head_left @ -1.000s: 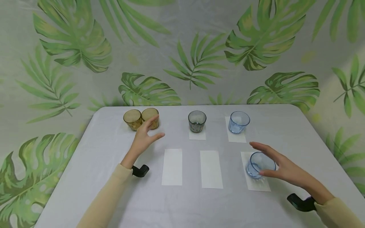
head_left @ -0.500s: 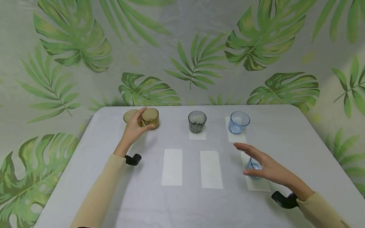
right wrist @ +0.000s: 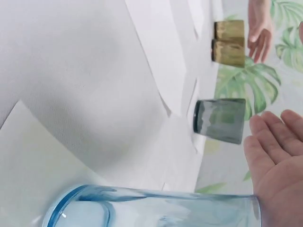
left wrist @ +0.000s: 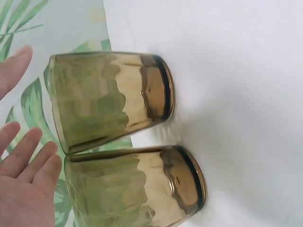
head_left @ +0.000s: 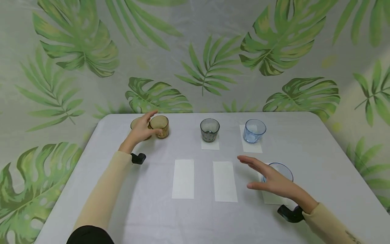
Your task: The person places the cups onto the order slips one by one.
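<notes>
Two amber glasses stand side by side at the table's back left: the right one (head_left: 160, 126) is plain to see, while the left one (head_left: 134, 122) is partly behind my left hand (head_left: 140, 130). That hand hovers at the rims with thumb and fingers spread; in the left wrist view a gap shows between the thumb and the nearer glass (left wrist: 90, 99). My right hand (head_left: 274, 179) floats with fingers extended, holding nothing. Behind it, partly hidden, a blue glass (head_left: 283, 170) stands on a white paper rectangle (head_left: 274, 199); the right wrist view shows that glass (right wrist: 161, 210) close by.
A grey glass (head_left: 210, 130) and another blue glass (head_left: 254, 131) stand at the back, each on white paper. Two bare paper rectangles, left (head_left: 183, 179) and right (head_left: 224, 181), lie mid-table. Behind the white table (head_left: 170, 220) hangs a leaf-patterned cloth (head_left: 213, 51).
My left hand has moved left and back, from in front of the right amber glass to over the left one. The right hand has drifted left, off the front blue glass. The glasses stand where they were.
</notes>
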Motion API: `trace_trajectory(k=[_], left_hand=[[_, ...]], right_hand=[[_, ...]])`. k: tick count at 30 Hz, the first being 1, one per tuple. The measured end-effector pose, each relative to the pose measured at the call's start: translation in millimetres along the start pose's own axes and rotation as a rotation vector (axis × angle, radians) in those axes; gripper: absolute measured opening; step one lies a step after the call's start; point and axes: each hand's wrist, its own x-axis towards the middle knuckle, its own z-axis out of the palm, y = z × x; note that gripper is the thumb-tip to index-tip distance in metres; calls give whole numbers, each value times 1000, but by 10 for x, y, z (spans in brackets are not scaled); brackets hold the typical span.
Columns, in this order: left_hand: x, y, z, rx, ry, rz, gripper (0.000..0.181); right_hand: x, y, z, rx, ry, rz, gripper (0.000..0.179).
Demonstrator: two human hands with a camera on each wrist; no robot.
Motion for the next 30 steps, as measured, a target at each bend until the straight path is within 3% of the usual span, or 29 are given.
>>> trace_trajectory(k=[14, 24, 30], left_hand=[[153, -46, -81, 84, -110, -38, 87], [203, -11, -95, 162, -155, -80, 88], [225, -2, -104, 192, -195, -86, 88]], right_hand=[[67, 46, 168, -59, -1, -6, 71], [106, 171, 313, -77, 17, 68, 73], [130, 249, 376, -129, 22, 176, 75]])
